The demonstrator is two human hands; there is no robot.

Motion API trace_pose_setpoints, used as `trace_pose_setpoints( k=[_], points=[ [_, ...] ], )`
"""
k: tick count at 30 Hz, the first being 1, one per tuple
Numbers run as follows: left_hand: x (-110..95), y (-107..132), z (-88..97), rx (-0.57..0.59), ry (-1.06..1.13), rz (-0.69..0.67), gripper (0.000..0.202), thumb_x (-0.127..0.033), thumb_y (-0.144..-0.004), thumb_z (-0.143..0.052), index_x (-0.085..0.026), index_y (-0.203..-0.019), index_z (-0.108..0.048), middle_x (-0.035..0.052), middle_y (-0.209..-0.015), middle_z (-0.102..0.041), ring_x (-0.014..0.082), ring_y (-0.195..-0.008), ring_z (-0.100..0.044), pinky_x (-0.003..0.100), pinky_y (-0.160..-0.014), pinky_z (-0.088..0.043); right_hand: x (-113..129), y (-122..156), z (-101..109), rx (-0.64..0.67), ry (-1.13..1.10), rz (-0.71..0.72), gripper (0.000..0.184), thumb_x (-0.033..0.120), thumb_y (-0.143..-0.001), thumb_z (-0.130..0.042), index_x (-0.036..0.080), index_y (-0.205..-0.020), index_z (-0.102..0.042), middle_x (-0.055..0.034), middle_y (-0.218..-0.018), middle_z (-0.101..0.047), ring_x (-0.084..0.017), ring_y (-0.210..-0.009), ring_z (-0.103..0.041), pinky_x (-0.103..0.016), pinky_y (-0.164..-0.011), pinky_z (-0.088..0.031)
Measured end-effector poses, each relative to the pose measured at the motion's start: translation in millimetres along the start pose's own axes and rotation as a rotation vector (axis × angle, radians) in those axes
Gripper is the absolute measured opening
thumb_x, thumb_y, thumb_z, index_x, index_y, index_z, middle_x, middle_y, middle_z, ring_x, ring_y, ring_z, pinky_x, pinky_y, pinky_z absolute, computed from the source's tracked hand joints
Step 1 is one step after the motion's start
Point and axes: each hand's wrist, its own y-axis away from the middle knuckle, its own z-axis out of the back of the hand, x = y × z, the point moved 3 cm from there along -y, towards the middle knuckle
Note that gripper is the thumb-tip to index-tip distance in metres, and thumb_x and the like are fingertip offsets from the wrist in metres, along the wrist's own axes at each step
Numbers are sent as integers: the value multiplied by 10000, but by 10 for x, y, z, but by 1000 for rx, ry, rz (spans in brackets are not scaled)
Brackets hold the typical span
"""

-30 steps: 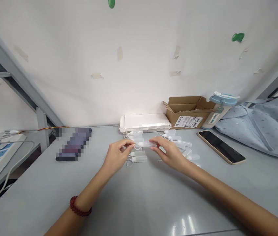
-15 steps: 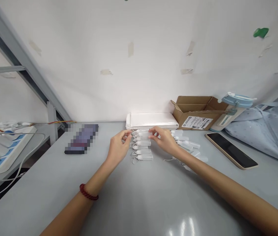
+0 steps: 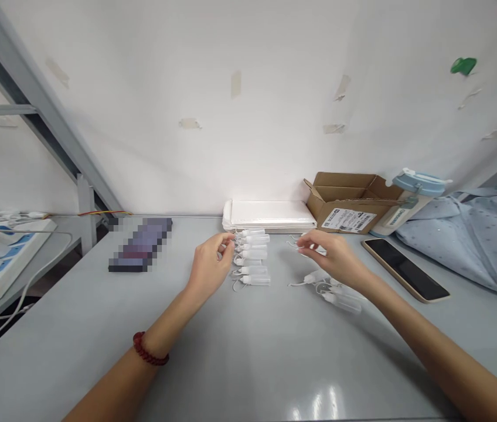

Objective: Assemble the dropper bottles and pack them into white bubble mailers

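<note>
Your left hand (image 3: 211, 264) bends its fingertips beside the far end of a row of white-capped, clear plastic tubes (image 3: 255, 253); your right hand (image 3: 334, 255) curls near loose matching tubes (image 3: 343, 302). Whether either grips anything, I cannot tell. The left row looks arranged; the right tubes seem left to line up. Farther right, the brown open cardboard box (image 3: 314, 208) bears printing too small to read.

White wall (image 3: 275, 146) — glossy grey table (image 3: 240, 351) below.

white label (image 3: 349, 220) on carton (image 3: 345, 192): print illegible | lidded cup (image 3: 400, 217): lettering, perhaps a brand, unreadable
</note>
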Motion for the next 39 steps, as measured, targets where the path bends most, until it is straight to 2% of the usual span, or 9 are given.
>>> trace_pose_setpoints(
  k=[3,6,9,15,18,21,27,33,39],
  points=[
    [-40,59,-62,34,-81,-97,227,-254,-846,-437,-188,-960,-622,25,-855,-660,134,-661,-549,239,-587,-411,-132,220,177,29,1,-105,141,299,-841,-531,198,-783,-612,-40,-773,-664,-170,-688,-587,-291,-586,-445],
    [-65,119,-132,62,-157,-178,236,-235,-862,-402,-200,-974,-607,28,-889,-654,137,-659,-549,253,-594,-399,-195,317,236,158,4,-137,164,319,-838,-528,201,-794,-634,-40,-796,-679,-171,-684,-597,-301,-602,-454],
    [-90,157,-173,75,-187,-213,239,-232,-867,-390,-206,-978,-600,32,-892,-648,140,-649,-551,256,-587,-389,-204,325,209,271,-1,-130,174,330,-837,-536,204,-836,-655,-47,-847,-681,-182,-746,-611,-297,-614,-461],
    [-146,181,-177,71,-195,-240,231,-233,-864,-395,-212,-956,-605,22,-797,-622,143,-627,-533,248,-564,-370,-231,328,37,355,10,-39,182,332,-833,-573,211,-921,-675,-52,-875,-671,-196,-802,-608,-337,-721,-473],
    [-167,197,-175,80,-180,-232,233,-244,-868,-392,-213,-951,-607,21,-799,-618,139,-619,-527,244,-556,-375,-232,337,-16,328,27,-21,164,276,-829,-584,206,-953,-665,-62,-897,-655,-210,-846,-601,-353,-744,-472],
    [-208,223,-174,108,-125,-191,230,-261,-863,-407,-208,-942,-616,20,-793,-622,135,-613,-527,238,-549,-387,-175,336,-27,215,10,-18,148,256,-848,-562,190,-962,-630,-70,-927,-632,-207,-864,-590,-355,-750,-471],
    [-313,295,-253,333,47,-33,284,-323,-847,-459,-194,-1025,-637,28,-792,-657,153,-688,-570,239,-583,-425,100,354,-83,-11,-74,81,135,245,-880,-520,191,-995,-564,-80,-951,-602,-194,-876,-572,-336,-751,-476],
    [-353,335,-320,375,138,28,298,-338,-839,-481,-174,-1031,-639,42,-769,-664,163,-679,-581,246,-579,-421,289,383,-139,13,-145,84,178,259,-907,-474,192,-1035,-577,-75,-939,-626,-183,-855,-587,-321,-742,-482],
    [-392,333,-295,427,258,33,231,-320,-842,-474,-183,-825,-659,16,-744,-634,135,-637,-536,232,-566,-404,332,394,-131,41,-179,-18,214,288,-924,-439,184,-1010,-605,-66,-907,-633,-173,-825,-580,-310,-740,-462]
  ],
)
